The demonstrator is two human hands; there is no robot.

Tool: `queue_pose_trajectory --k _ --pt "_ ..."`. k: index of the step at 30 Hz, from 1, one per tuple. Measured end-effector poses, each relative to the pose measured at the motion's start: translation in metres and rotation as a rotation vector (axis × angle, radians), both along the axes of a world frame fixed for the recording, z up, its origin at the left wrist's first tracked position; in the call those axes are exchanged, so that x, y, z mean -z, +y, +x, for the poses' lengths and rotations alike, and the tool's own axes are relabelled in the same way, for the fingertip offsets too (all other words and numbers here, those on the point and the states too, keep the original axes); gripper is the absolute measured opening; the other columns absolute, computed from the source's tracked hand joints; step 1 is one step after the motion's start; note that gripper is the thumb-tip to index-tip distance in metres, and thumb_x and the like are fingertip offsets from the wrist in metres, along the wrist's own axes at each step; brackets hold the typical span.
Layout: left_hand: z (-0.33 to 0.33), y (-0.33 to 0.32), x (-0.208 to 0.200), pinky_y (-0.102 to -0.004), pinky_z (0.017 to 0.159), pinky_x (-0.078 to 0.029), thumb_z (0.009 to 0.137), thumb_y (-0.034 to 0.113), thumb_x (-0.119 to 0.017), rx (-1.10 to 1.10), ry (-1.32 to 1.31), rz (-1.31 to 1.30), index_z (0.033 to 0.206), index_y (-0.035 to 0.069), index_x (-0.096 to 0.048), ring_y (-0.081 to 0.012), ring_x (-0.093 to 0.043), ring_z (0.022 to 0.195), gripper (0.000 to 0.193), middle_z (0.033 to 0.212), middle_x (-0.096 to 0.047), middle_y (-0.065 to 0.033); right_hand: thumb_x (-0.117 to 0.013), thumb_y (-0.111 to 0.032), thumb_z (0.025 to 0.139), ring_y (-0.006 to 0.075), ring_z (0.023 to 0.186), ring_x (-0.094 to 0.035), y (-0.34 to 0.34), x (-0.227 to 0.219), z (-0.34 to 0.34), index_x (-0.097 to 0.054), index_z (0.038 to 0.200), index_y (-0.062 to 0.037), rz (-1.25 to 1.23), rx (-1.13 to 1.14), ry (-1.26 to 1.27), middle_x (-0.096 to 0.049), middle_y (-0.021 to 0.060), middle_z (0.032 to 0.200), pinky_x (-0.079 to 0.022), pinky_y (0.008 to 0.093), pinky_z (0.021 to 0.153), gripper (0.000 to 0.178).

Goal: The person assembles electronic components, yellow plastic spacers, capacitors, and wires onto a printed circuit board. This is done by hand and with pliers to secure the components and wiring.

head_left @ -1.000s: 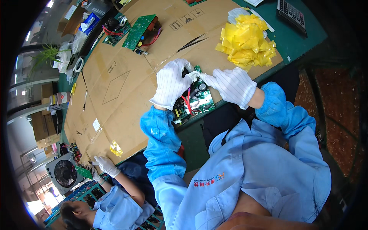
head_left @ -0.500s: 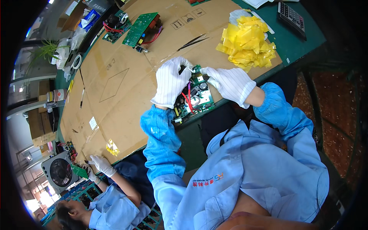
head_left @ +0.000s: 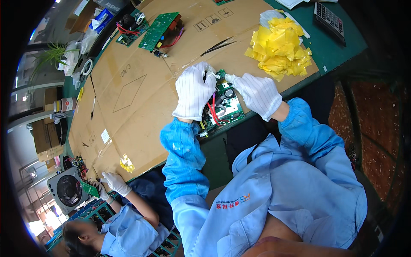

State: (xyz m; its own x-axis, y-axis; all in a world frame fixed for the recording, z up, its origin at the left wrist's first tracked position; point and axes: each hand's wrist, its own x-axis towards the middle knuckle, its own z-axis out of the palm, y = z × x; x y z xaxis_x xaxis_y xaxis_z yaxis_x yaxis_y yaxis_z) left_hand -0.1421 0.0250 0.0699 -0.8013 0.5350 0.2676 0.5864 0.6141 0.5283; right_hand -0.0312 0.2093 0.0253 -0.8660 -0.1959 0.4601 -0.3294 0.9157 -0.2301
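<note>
A green circuit board [head_left: 231,106] with red and purple wires, a dark round coil and other parts lies at the near edge of the cardboard-covered table. My left hand [head_left: 193,93], in a white striped glove, curls over its left side, the fingertips closed at the far end and covering part of the board. From the right comes my right hand [head_left: 258,95], gloved the same way. Its thumb and fingers are pinched together at the board's far right corner. Whatever is between those fingertips is too small or hidden to make out.
Beyond my right hand lies a heap of yellow film pieces [head_left: 280,49], with a calculator [head_left: 329,21] farther right. Another green board [head_left: 159,31] stands tilted at the far left. At lower left, a co-worker's gloved hands [head_left: 115,183] work near a grey fan [head_left: 67,190].
Both hands stay at the far end of the board. My right wrist and forearm have dropped slightly toward me. The whole view has shifted a little.
</note>
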Motion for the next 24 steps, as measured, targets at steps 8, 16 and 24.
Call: queue_pose_trajectory --k 8,16,24 --pt "0.003 0.007 0.001 -0.0481 0.067 -0.051 0.081 0.016 -0.062 -0.046 0.032 -0.063 0.082 0.009 -0.068 -0.0367 -0.066 0.078 0.009 0.077 -0.067 -0.0161 -0.064 -0.013 0.09 0.0205 0.063 -0.061 0.004 -0.037 -0.014 -0.064 0.124 -0.0146 -0.204 0.041 0.162 -0.057 0.0042 0.075 -0.047 0.0333 0.051 0.034" --pt "0.0 0.0 0.001 -0.047 0.067 -0.051 0.083 0.023 -0.066 -0.048 -0.052 0.011 0.084 0.01 -0.07 -0.0358 -0.066 0.077 0.013 0.077 -0.069 -0.0147 -0.062 -0.017 0.095 0.0234 0.081 -0.071 0.067 -0.077 0.019 -0.063 0.128 -0.0164 -0.134 0.265 0.239 -0.072 0.0067 0.098 -0.055 0.0317 0.063 0.032" --pt "0.008 0.005 -0.015 -0.0405 0.075 -0.053 0.078 0.032 -0.079 0.069 0.086 -0.197 0.092 0.008 -0.076 -0.0283 -0.066 0.086 0.027 0.087 -0.072 -0.0101 -0.06 -0.026 0.097 0.0384 0.085 -0.069 0.039 -0.076 0.028 -0.049 0.139 -0.0143 -0.7 0.031 -0.484 -0.07 0.0182 0.092 -0.054 0.0441 0.072 0.045"
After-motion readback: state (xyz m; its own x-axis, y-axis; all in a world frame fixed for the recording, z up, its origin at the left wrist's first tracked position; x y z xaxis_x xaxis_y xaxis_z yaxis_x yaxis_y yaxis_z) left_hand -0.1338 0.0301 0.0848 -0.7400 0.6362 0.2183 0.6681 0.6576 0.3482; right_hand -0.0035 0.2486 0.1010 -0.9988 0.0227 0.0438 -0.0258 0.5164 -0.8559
